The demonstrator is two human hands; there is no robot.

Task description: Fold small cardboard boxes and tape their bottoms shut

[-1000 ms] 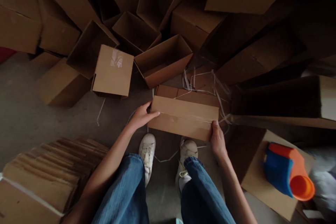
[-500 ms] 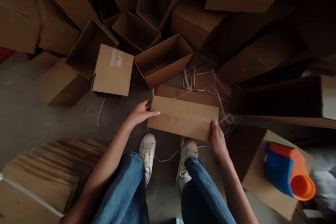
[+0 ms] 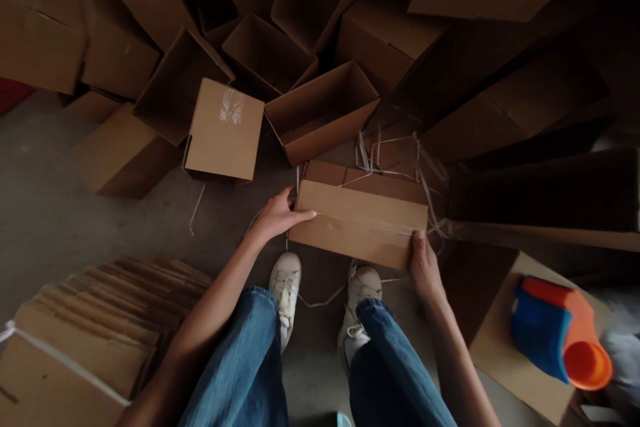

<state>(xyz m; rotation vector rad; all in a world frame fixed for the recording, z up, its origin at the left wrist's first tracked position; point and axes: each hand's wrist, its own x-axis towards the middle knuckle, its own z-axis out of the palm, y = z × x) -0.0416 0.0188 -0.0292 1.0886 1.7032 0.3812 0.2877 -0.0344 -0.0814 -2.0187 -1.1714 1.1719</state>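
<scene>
Long, narrow brown cardboard box [image 3: 360, 232], slightly askew, right end nearer the body, just beyond the toes of a pair of worn white lace-up shoes [image 3: 286, 287], over the bare grey floor [image 3: 320, 353]; resting or raised, impossible to tell. Lengthwise seam along the upper face. Grip at both ends: left hand [image 3: 280, 215] spread around the left end, thumb on top at the seam, fingers at the far edge; right hand [image 3: 425, 265] curled around the right end, thumb on top, most fingers hidden; firmness not visible. Step in hand, by judgement: steadying the box from its two ends. Next move, by judgement: even support on both sides, and clearance from the loose white plastic strapping [image 3: 365, 159] behind. Farther out: open-topped brown cardboard box [image 3: 333, 132] ahead; blue-and-orange plastic tool [image 3: 543, 330] on a pale brown carton [image 3: 505, 353], right; stack of flattened brown cardboard [image 3: 75, 363], left.
</scene>
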